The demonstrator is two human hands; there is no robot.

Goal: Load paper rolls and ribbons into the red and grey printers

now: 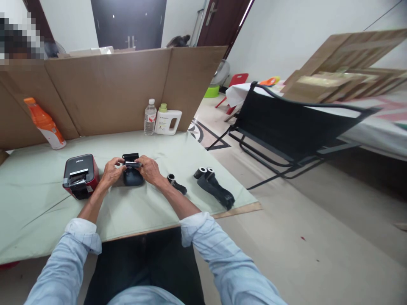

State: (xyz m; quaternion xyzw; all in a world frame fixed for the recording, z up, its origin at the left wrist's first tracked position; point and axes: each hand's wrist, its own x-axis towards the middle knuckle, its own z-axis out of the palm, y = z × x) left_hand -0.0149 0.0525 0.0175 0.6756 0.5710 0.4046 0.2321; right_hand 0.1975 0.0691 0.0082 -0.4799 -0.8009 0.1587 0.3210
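Both hands meet over a small black device whose lid stands raised at its far side. My left hand pinches the left end of a small dark piece with a pale strip. My right hand grips the same piece at its right end. What kind of piece it is cannot be made out. Left of the hands stands a red and black label printer with black film at its front. To the right lie a small black roll with a loose tail and two black rolls with white cores.
A cardboard screen borders the table's far side. Before it stand an orange bottle, a clear water bottle and a white jug. Beyond the table's right edge are a black folding chair and stacked cardboard. Another person is partly visible behind the screen.
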